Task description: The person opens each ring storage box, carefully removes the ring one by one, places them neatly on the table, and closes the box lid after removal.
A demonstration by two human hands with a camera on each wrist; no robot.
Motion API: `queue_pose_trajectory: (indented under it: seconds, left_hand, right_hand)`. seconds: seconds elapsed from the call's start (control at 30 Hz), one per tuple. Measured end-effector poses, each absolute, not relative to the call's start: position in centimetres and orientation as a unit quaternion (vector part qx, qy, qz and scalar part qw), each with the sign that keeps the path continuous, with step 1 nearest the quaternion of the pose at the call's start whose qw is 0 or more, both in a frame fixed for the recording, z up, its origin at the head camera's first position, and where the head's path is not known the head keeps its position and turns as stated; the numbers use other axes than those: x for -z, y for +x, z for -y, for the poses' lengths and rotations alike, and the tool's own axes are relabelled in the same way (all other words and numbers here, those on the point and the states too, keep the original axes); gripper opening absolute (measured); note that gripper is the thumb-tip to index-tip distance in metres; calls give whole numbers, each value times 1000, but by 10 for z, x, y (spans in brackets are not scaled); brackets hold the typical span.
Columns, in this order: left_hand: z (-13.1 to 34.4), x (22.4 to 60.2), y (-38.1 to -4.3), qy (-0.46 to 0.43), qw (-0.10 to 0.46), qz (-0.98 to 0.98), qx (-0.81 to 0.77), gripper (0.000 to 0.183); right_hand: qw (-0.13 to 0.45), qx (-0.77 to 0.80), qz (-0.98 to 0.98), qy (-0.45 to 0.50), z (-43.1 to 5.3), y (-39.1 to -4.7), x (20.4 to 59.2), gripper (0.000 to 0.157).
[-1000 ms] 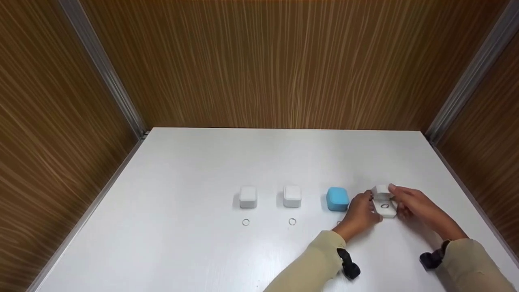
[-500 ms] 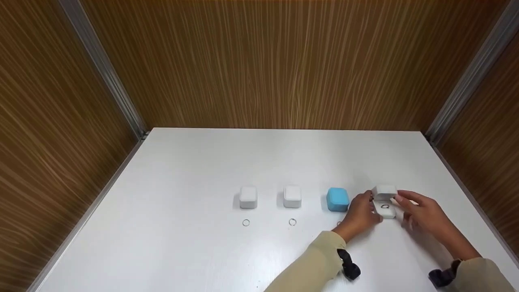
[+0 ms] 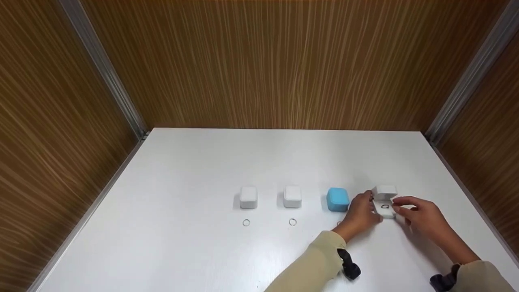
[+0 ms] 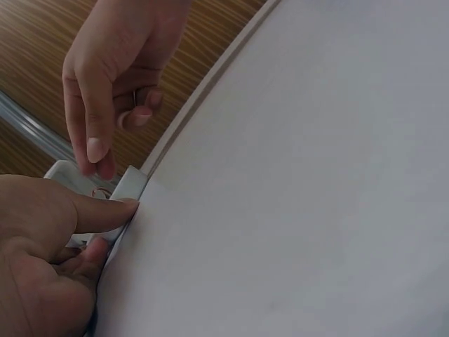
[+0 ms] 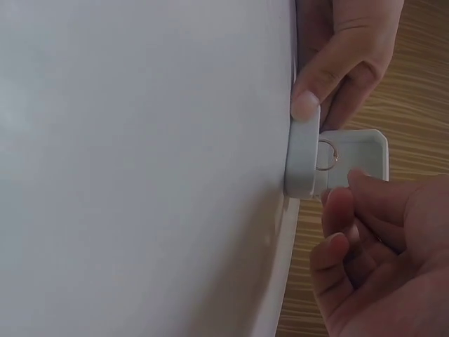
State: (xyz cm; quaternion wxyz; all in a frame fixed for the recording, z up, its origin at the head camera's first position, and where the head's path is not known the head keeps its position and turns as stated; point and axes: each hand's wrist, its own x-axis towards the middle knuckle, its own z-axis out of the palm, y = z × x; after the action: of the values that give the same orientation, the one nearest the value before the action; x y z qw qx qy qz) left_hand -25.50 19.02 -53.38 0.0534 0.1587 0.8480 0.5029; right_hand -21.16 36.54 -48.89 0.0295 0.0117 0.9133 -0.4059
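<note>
My left hand (image 3: 360, 212) grips a white ring box (image 3: 384, 215) from its left side and holds it on the table. The lid (image 3: 385, 192) is raised. A thin ring (image 3: 384, 206) stands upright in the insert, copper-coloured in the right wrist view. My right hand (image 3: 423, 217) is at the right side of the box, fingers bent. Its thumb and index fingertips (image 5: 359, 175) come close to the ring, apart from it in the right wrist view. In the left wrist view, the right hand (image 4: 116, 84) wears a thin band on one finger.
Left of the open box stand a blue box (image 3: 337, 199) and two closed white boxes, one in the middle (image 3: 292, 196) and one farther left (image 3: 248, 197). Loose rings lie before them: a left ring (image 3: 246, 222), a middle ring (image 3: 292, 222), and one partly hidden by the left wrist (image 3: 339, 223).
My right hand has let go of the raised lid, drawn back a little, then moved down and left to near the ring. The left hand keeps its hold on the box.
</note>
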Motion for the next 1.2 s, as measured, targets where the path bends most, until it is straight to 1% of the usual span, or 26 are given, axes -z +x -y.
queue_pose_trajectory:
  seconds: [0.53,0.87,0.97,1.2]
  left_hand:
    - [-187,530,-252,158,61,-847,-504,58]
    - [-188,532,-254,156,50,-851,-498,52]
    - [-188,532,-254,160,47,-850,-500,50]
    - [-189,531,-253,159,43,-859,-484,51]
  right_hand:
    - [30,408,-913,1,-355,-220,494,33]
    - [19,400,-916,8,-352,-223,498,25]
    - [22,408,-913,14,-353,-224,498,24]
    - [32,426,-904,31,-356,-224,499,29]
